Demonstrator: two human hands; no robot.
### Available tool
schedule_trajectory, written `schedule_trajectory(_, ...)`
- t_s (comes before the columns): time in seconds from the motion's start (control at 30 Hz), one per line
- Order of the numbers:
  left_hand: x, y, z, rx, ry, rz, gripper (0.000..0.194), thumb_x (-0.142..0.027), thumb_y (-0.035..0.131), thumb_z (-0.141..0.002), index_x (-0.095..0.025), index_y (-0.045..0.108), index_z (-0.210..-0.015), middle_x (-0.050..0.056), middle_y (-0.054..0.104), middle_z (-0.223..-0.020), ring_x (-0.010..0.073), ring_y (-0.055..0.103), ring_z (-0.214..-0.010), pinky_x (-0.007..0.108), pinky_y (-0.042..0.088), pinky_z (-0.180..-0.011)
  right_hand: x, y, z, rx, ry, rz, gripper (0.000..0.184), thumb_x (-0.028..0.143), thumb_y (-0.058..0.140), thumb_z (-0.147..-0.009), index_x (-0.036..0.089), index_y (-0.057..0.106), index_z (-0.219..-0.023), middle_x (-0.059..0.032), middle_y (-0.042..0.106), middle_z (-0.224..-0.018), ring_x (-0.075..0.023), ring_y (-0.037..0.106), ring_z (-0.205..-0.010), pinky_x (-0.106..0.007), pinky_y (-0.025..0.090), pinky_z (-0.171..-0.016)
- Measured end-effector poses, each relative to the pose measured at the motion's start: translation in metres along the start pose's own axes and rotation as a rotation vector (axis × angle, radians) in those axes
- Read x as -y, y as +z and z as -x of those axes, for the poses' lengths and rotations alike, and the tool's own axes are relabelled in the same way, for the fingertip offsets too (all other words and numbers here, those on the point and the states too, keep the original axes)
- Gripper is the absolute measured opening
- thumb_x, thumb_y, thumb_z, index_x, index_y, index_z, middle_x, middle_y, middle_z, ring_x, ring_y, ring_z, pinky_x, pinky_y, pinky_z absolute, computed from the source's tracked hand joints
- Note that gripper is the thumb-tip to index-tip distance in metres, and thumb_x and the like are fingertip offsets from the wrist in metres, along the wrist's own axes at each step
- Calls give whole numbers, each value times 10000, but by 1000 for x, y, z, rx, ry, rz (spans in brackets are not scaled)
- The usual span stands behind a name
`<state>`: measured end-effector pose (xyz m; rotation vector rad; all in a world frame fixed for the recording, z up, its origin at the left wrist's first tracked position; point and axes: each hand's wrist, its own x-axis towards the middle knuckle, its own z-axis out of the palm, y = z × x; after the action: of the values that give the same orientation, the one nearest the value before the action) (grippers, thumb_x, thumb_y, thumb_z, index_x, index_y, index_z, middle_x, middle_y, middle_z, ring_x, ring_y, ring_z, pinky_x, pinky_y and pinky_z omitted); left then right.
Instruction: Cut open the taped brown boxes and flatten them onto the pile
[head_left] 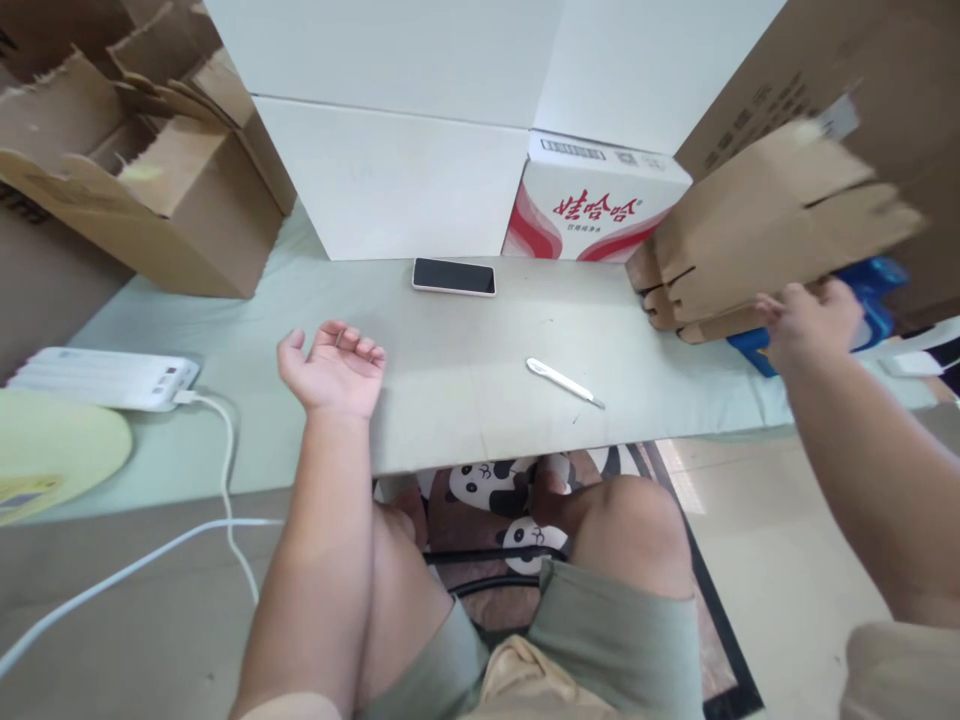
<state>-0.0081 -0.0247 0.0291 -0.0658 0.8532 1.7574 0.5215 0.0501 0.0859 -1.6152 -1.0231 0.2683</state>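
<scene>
I see the two hands well apart over the pale green cloth-covered surface [450,400]. The right hand [816,318] reaches far to the right, its fingertips at the lower edge of the folded brown cardboard [757,225], which tilts upward and is blurred along its far end. A glossy blue packet [874,285] shows behind and below that hand; I cannot tell whether the fingers are closed on the cardboard, on the packet or on neither. The left hand [334,368] is empty, palm up, its fingers loosely curled and the thumb apart from them.

Between the hands I have a white-handled craft knife [562,382] lying aslant, its narrow tip towards the lower right. Farther back, a smartphone [454,279] lies with its dark screen up, just in front of a white panel [405,180]. To the right of that panel stands a white carton [596,200] with red lettering, near the cardboard's left end.

On my left side I see an open brown cardboard box [202,220], a white power bank [112,378] with a white cable [227,450] plugged in, and a pale yellow rounded object [64,440] nearer the edge.
</scene>
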Motion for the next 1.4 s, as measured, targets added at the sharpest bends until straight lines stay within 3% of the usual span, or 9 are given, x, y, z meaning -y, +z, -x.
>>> schedule_trajectory(0.17,-7,2,0,6,-5,54,462,-499,284,-981,-211,519,-708,-19,452,-553,111,444,-423,256,408,-432,18,62,26,69,90,-31,283,256,682,-815,278,481,-1013,-71,617,-1046,-185,740,-730,-381,634,-662)
schedule_trajectory(0.33,-14,-3,0,4,-9,197,449,-510,320,-985,-212,508,-707,-24,443,-556,108,429,-429,247,378,-441,55,155,108,481,-12,-52,356,286,628,-804,265,567,-1154,-71,701,-1172,-179,775,-805,-372,665,-740)
schedule_trajectory(0.63,-41,-32,4,125,3,391,501,-420,316,-1013,-214,207,-569,-67,149,-498,81,223,-382,238,274,-435,183,328,264,1164,-766,141,375,224,532,-871,187,703,-1203,-138,690,-1310,-228,757,-907,-473,599,-1006)
schedule_trajectory(0.8,-59,-42,3,95,41,400,512,-412,254,-1027,-216,113,-576,-63,53,-514,89,119,-405,248,193,-421,248,412,331,1254,-951,151,411,151,554,-890,157,684,-1281,-190,492,-1553,-290,695,-1205,-507,485,-1176)
schedule_trajectory(0.93,-67,-47,0,97,67,339,529,-436,218,-1039,-209,101,-576,-55,55,-518,95,98,-429,254,203,-435,266,453,366,1207,-910,104,447,174,623,-873,141,644,-1319,-201,409,-1617,-381,537,-1431,-595,372,-1264)
schedule_trajectory(1.07,-64,-53,-7,106,159,226,556,-500,254,-1026,-217,109,-570,-56,60,-519,100,99,-438,271,215,-449,264,461,372,1176,-881,41,452,161,591,-863,120,635,-1310,-185,428,-1632,-389,500,-1461,-611,352,-1274)
schedule_trajectory(1.17,-59,-54,-10,-11,439,97,547,-513,364,-996,-228,150,-582,-61,90,-548,101,108,-446,288,166,-460,259,443,358,1130,-826,-5,410,162,545,-875,115,655,-1267,-186,536,-1537,-352,565,-1393,-556,417,-1235)
schedule_trajectory(1.27,-56,-55,-10,-203,856,-27,453,-408,434,-971,-223,245,-603,-41,200,-583,122,256,-501,289,254,-527,245,399,334,1097,-706,-44,279,207,552,-880,158,668,-1129,-163,612,-1400,-256,716,-1045,-455,573,-1023)
schedule_trajectory(1.4,-60,-62,-9,-337,1129,-145,288,-307,459,-936,-224,427,-662,-10,403,-684,158,461,-709,294,383,-737,204,307,298,1042,-582,-69,218,296,698,-803,249,536,-942,21,638,-803,-119,550,-550,-305,525,-599)
